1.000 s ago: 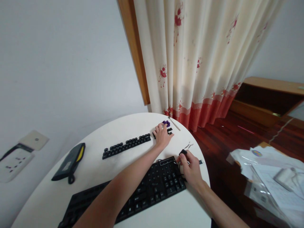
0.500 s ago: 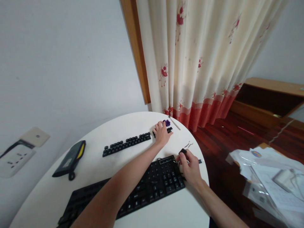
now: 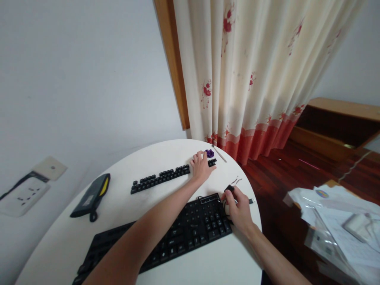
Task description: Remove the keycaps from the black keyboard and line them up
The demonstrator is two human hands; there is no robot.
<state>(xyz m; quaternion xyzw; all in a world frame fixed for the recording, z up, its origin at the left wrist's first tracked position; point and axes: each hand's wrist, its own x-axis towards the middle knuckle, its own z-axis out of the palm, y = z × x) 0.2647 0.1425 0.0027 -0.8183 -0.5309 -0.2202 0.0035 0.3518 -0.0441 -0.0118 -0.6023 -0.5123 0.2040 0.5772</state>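
Note:
My left hand [image 3: 202,168] reaches across to the back of the table, its fingers spread and bent over the right end of a row of loose black keycaps [image 3: 160,179]. Its fingertips are beside a purple lump [image 3: 209,153]; whether they touch it is unclear. Close to the right end of the black keyboard [image 3: 190,233], my right hand [image 3: 240,206] is closed around a small black keycap [image 3: 229,189]. Two thin bent wire prongs [image 3: 236,181], like those of a keycap puller, stick out past its fingers. My left forearm crosses the keyboard and hides part of it.
A thin light-coloured brush-like stick [image 3: 219,154] lies near the table's back edge. On the left rests a dark case with a yellow patch [image 3: 92,196]. The round white table [image 3: 190,269] is bordered by a wall with a socket and a curtain [image 3: 237,79]. Papers [image 3: 335,213] lie at right.
The view has shifted slightly, so everything appears a little to the right. Both hands keep nearly the same places over the keycaps and the keyboard's end.

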